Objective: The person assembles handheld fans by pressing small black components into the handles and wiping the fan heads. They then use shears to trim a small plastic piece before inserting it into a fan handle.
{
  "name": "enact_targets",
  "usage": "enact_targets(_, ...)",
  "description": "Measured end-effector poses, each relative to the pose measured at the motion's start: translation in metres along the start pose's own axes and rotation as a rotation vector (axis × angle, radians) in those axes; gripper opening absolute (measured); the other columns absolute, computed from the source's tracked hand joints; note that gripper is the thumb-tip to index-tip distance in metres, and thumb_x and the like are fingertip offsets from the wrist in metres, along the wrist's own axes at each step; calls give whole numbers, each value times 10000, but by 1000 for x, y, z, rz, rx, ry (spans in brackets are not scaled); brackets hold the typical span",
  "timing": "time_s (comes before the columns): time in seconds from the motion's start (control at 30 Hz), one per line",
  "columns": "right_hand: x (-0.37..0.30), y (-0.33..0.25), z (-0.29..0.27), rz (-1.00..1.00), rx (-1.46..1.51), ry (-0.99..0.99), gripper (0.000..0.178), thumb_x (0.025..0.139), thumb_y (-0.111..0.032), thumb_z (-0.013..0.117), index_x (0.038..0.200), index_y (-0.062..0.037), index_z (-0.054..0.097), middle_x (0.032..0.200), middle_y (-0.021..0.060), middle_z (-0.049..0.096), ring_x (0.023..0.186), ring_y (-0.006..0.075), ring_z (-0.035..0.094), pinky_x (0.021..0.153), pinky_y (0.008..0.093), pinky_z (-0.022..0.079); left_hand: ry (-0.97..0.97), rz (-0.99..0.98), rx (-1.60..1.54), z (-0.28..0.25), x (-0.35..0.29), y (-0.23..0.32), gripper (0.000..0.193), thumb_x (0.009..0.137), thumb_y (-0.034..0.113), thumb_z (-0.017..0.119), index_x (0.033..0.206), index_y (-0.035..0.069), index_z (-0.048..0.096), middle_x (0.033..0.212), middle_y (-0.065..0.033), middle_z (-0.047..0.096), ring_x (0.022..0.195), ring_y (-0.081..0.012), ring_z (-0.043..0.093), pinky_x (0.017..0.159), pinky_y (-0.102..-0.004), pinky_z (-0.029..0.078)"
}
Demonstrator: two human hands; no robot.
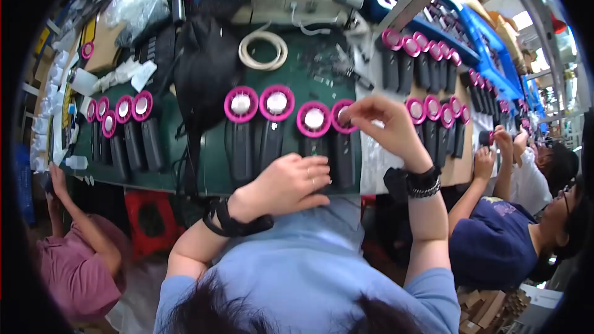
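Where the right hand meets the near row's rightmost unit, its grip is narrow, fingertips at the pink ring; I can't tell whether they pinch anything. Over the neighbouring unit's handle lies the left hand, fingers loosely straight, perhaps steadying it, though I can't tell if it holds. The rightmost unit is on the green surface, long axis running away from the person, ring farthest, probably so its face stays reachable.

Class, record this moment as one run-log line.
left hand: over pink-headed device, contact unclear | right hand: at head of next device rightward | cream coil: beyond them, on green table
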State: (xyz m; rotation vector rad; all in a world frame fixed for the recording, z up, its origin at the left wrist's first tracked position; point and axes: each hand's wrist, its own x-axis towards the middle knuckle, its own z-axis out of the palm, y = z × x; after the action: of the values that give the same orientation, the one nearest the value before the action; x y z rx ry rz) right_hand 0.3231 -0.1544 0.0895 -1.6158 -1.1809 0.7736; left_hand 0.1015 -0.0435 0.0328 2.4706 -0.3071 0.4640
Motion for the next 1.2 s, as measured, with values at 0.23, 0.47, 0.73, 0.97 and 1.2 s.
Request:
enact_targets(0.23,6,-8,31,-8,-297,-166,100,828,26,668,922,-7,656,843,57,687,775,114,665,712,256,530,73,-20,5,3,-13,-1,339,831,345,712,1001,52,696,1122,-65,682,1144,-230,616,871,-375,510)
enact_targets(0.47,5,-13,47,29,-291,-291,113,775,15,701,842,-12,613,731,55,644,694,142,661,663,267,525,88,-20,-23,-1,-29,3,329,825,346,715,985,58,703,1059,-57,702,1075,-232,653,882,-383,527)
enact_targets(0.73,18,-7,49,24,-338,-360,115,772,23,695,832,-15,605,698,50,635,665,146,659,635,276,525,92,-50,-49,1,-28,0,341,815,351,718,989,58,704,1069,-63,707,1081,-231,656,899,-390,529)
enact_targets(0.97,6,-6,60,-71,-434,-255,115,788,7,691,868,-24,616,710,72,648,657,191,664,621,303,531,79,-62,-68,1,-28,-1,344,812,348,720,999,59,705,1076,-66,708,1078,-232,658,910,-392,527)
enact_targets(1.2,-14,-6,70,-206,-637,-108,135,818,-21,677,939,-42,620,752,94,655,687,253,658,606,340,530,90,-59,-62,1,-29,-1,336,806,338,723,995,61,705,1071,-66,702,1070,-236,658,901,-393,531)
